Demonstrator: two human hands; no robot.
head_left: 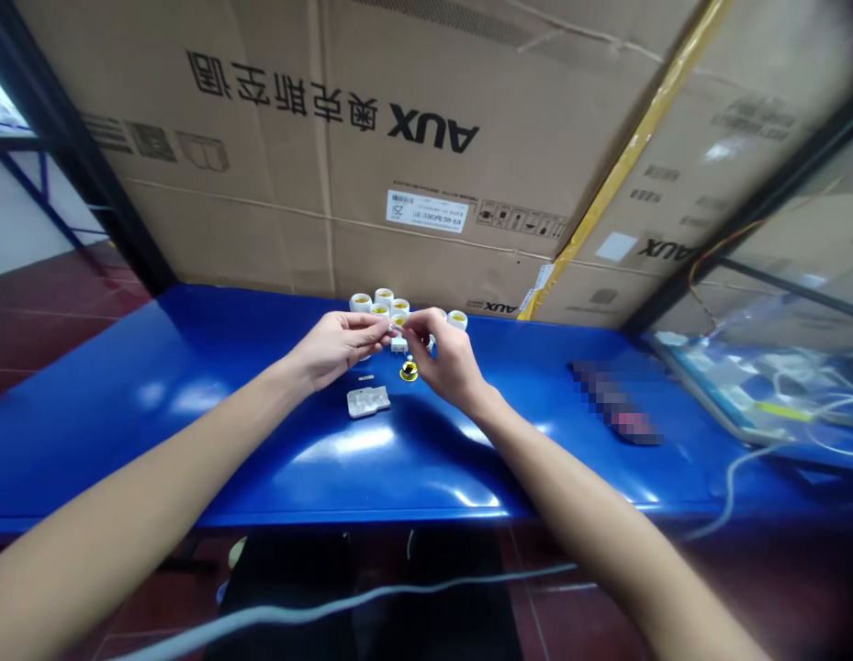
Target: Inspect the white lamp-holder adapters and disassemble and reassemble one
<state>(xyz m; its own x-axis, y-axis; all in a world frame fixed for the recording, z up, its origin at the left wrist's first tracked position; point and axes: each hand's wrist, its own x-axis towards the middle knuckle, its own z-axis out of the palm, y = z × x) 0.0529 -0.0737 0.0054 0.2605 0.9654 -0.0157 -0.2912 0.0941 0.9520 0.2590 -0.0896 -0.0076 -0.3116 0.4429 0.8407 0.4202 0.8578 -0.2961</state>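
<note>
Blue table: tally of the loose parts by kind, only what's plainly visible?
White cups, yellow inside: 6
Pale flat plate: 1
Small pale strip: 1
Yellow-and-black piece: 1
Total: 9
Not counted: white parts partly hidden by the right hand, or too small to identify.

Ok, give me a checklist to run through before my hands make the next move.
1. Left hand and right hand close together, above the table: ok.
2. Piece at the fingertips identifiable: cannot tell, too small and partly covered.
3. White cover on the table, untouched: ok.
4. Thin strip beyond the cover, apart from it: ok.
5. White rings all in full view: not ok, the hands partly block them.
</note>
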